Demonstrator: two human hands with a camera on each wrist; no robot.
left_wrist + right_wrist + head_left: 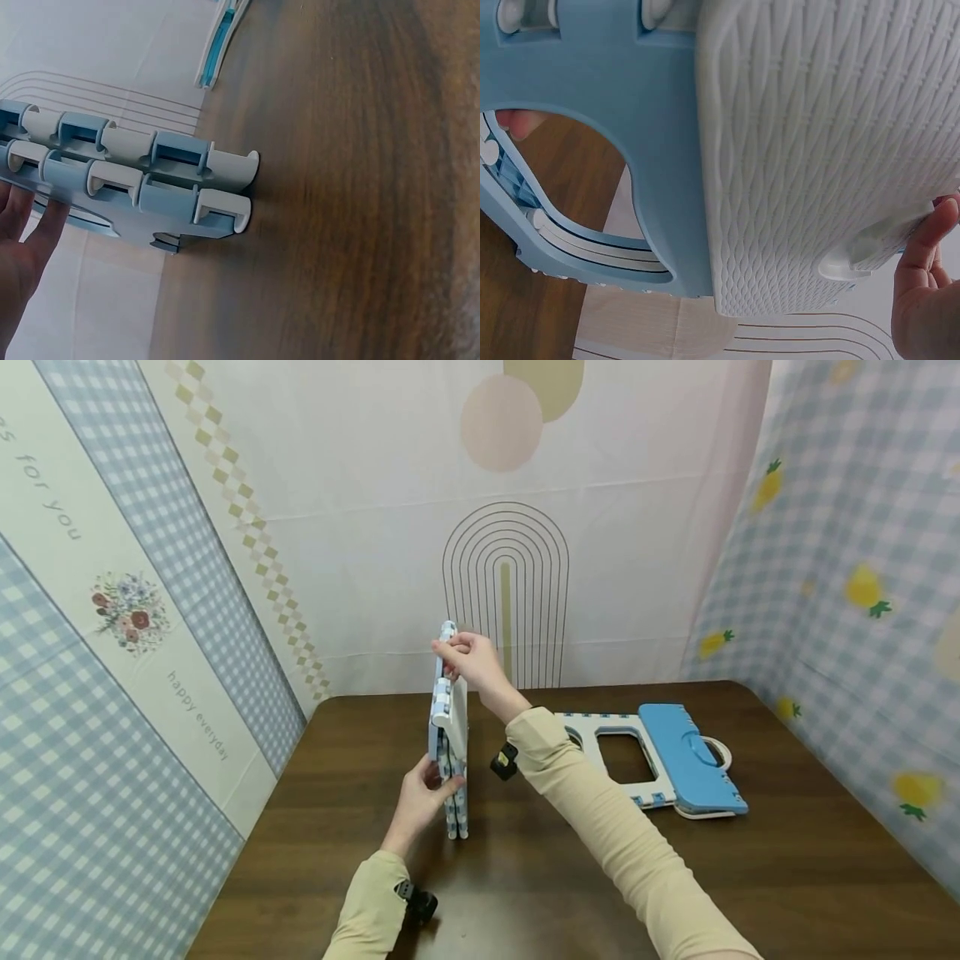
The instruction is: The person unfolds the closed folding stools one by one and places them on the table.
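Observation:
A folding stool (442, 735) in white and light blue plastic stands on edge on the table, seen narrow side on in the head view. My right hand (480, 668) grips its upper end, with the thumb near a slot in the white woven-pattern panel (802, 150). Lower down, my left hand (416, 797) holds the stool's side, thumb on the near edge. The left wrist view shows two rows of interlocking blue and white hinge knuckles (112, 165) beside the left fingers (49, 229). Through the blue leg frame's opening (660, 150), a fingertip shows in the right wrist view.
Right of the hands, a second blue and white folding stool (693, 760) lies flat on the brown wooden table (525, 877), with a white carry handle (722, 752) at its right. A patterned cloth (360, 568) hangs behind the table and along both sides.

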